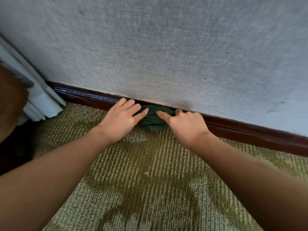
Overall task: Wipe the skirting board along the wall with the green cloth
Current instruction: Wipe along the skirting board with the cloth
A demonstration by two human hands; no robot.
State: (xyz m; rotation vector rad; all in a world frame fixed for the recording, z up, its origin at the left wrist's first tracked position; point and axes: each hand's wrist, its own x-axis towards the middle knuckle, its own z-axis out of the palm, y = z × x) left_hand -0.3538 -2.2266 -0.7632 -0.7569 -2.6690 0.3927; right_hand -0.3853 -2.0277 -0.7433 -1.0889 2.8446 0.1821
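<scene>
We face a grey textured wall (166, 47) with a dark skirting board (250, 132) above olive carpet (150, 172), and a pale curtain (41, 100) on the left. The green cloth (152, 118) sits bunched against the board. Our left hand (121, 119) presses it with fairly straight fingers. Our right hand (185, 125) grips its other side, fingers curled and thumb on top.
</scene>
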